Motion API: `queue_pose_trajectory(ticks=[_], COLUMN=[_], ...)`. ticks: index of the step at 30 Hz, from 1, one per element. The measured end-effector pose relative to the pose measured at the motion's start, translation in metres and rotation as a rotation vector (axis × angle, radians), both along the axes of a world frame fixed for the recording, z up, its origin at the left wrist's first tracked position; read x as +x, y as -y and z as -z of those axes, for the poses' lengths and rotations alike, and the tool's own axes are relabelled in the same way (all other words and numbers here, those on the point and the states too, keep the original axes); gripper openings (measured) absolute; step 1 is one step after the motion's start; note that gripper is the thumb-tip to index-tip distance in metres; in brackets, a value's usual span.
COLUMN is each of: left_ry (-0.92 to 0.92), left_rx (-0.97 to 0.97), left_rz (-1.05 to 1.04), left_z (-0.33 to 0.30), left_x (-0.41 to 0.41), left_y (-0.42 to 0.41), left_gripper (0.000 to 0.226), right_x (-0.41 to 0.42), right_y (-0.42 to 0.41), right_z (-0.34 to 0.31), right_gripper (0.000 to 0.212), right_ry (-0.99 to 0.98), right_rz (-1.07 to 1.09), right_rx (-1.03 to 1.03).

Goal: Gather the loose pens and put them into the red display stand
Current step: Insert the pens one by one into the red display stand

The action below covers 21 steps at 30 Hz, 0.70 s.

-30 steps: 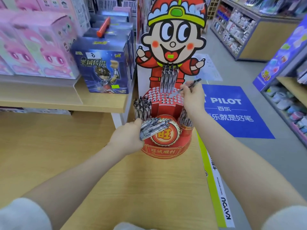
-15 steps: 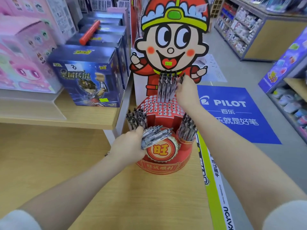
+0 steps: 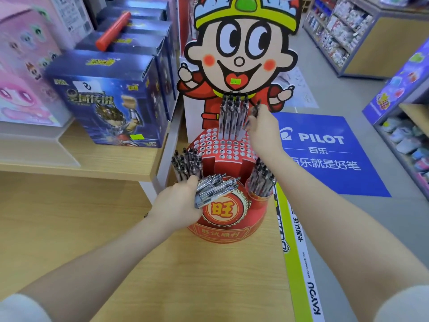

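Note:
The red display stand (image 3: 228,231) sits on a wooden counter, with a cartoon figure cutout behind it. Its top is a plate of round holes (image 3: 222,147). Several pens stand upright at the back of that plate (image 3: 232,115). My left hand (image 3: 176,205) grips a bundle of loose black-and-clear pens (image 3: 216,187), held sideways in front of the stand. My right hand (image 3: 262,129) is at the right side of the upright pens, pinching one pen (image 3: 255,110) that is tilted against the cluster. More pens fill the left cup (image 3: 188,162) and the right cup (image 3: 262,180).
Blue boxed toys (image 3: 111,98) and pink boxes (image 3: 25,66) stand on the raised shelf to the left. The wooden counter (image 3: 162,275) ends at a yellow-green edge strip (image 3: 299,275) on the right. A blue PILOT floor mat (image 3: 325,154) and other shop shelves lie beyond.
My right hand carried its pen from above the hole plate up to the right side of the upright cluster. The view moved closer. My left hand kept its bundle.

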<state>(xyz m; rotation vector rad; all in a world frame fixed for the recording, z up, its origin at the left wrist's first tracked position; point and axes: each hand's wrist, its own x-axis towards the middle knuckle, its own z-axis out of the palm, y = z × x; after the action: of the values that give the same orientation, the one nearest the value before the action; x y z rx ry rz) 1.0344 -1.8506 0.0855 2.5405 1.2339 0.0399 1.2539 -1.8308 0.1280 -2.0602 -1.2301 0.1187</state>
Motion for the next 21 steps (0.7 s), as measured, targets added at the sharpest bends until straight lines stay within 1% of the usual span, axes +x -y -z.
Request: queue_pose_trajectory(ticks=[3, 8, 11, 13, 15, 17, 18, 19, 21], left_ry=[0.002, -0.005, -0.004, -0.009, -0.032, -0.050, -0.056, -0.056, -0.052], left_rx=[0.010, 0.011, 0.021, 0.026, 0.039, 0.066, 0.071, 0.068, 0.057], left_rz=[0.009, 0.034, 0.039, 0.045, 0.056, 0.063, 0.063, 0.060, 0.052], left_z=[-0.001, -0.003, -0.001, -0.001, -0.001, -0.001, 0.000, 0.001, 0.003], left_x=[0.001, -0.001, -0.002, -0.004, -0.007, -0.011, -0.014, -0.016, -0.021], left_y=[-0.003, -0.007, -0.006, -0.006, -0.006, -0.007, -0.007, -0.008, -0.008], left_gripper=[0.040, 0.043, 0.044, 0.044, 0.039, 0.035, 0.035, 0.034, 0.032], right_x=[-0.004, -0.019, -0.025, -0.024, -0.019, -0.019, -0.023, -0.027, -0.038], right_y=[-0.009, -0.010, -0.004, -0.002, 0.000, 0.007, 0.014, 0.023, 0.044], right_z=[-0.003, -0.003, -0.007, -0.015, -0.024, -0.031, -0.032, -0.032, -0.028], right_gripper=[0.016, 0.019, 0.025, 0.025, 0.023, 0.034, 0.039, 0.043, 0.043], right_ry=[0.147, 0.380, 0.421, 0.408, 0.304, 0.190, 0.165, 0.134, 0.024], right_rz=[-0.067, 0.078, 0.080, 0.040, 0.026, 0.056, 0.043, -0.015, -0.218], right_rx=[-0.152, -0.319, -0.428, -0.495, -0.505, -0.460, -0.432, -0.419, -0.439])
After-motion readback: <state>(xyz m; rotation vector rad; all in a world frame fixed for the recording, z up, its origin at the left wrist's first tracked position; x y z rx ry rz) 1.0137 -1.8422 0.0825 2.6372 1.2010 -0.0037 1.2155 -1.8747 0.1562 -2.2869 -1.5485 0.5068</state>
